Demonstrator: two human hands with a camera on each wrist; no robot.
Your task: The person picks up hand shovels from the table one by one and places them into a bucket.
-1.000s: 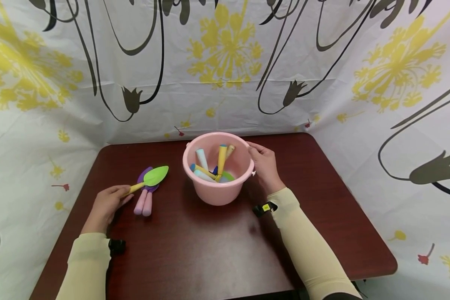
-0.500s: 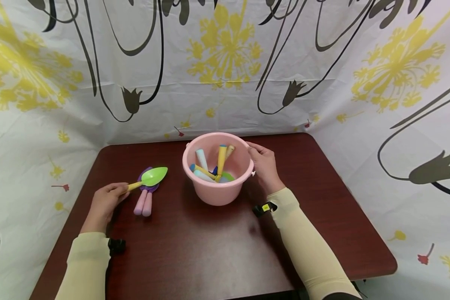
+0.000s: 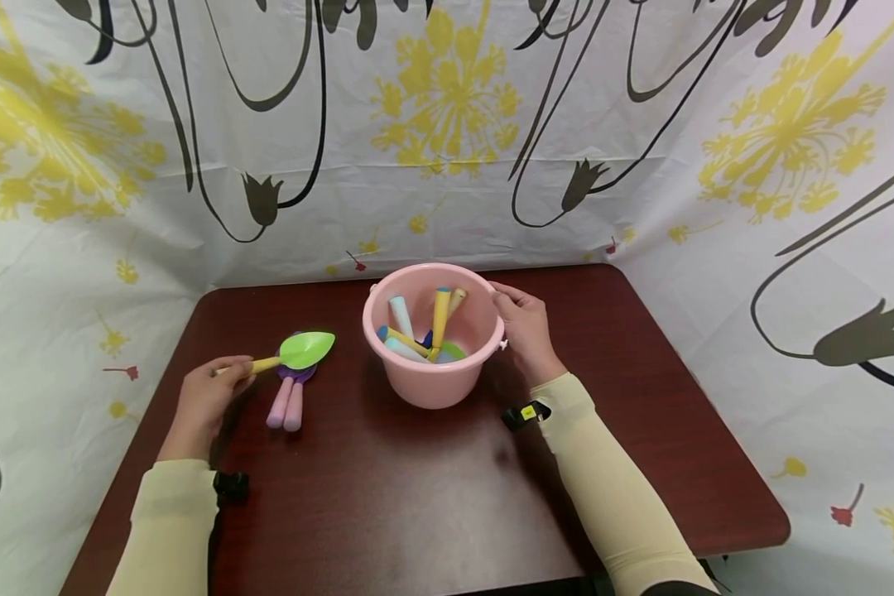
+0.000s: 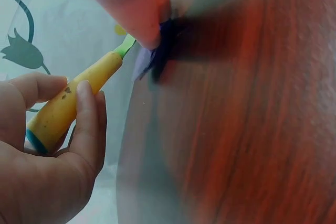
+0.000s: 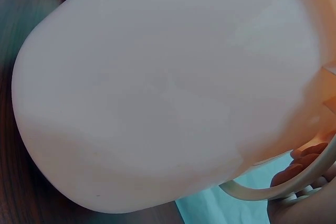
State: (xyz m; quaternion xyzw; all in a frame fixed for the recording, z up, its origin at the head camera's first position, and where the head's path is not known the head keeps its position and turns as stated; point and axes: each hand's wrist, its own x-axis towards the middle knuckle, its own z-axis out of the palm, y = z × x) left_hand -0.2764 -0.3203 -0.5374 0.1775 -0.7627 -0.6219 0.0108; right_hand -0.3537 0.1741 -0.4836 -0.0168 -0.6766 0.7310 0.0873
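In the head view my left hand [image 3: 204, 407] pinches the yellow handle of a small toy shovel with a green blade [image 3: 309, 349]. That shovel hangs over two toy tools with pink handles [image 3: 286, 406], whose purple heads are partly hidden under its blade. Up close in the left wrist view, thumb and fingers hold the yellow handle [image 4: 79, 98] near its blue end. My right hand [image 3: 527, 331] grips the rim of a pink bucket [image 3: 432, 385] on its right side. In the right wrist view the bucket's wall [image 5: 168, 87] fills most of the picture.
Inside the bucket lie several toy tools with yellow handles [image 3: 441, 316] and light blue handles [image 3: 401, 314]. The dark red-brown table [image 3: 387, 513] carries everything. A white curtain [image 3: 447, 215] with printed flowers surrounds its back and sides.
My left hand has shifted slightly up and left on the shovel, whose handle has swung a little closer to level. My right hand and the bucket have not moved.
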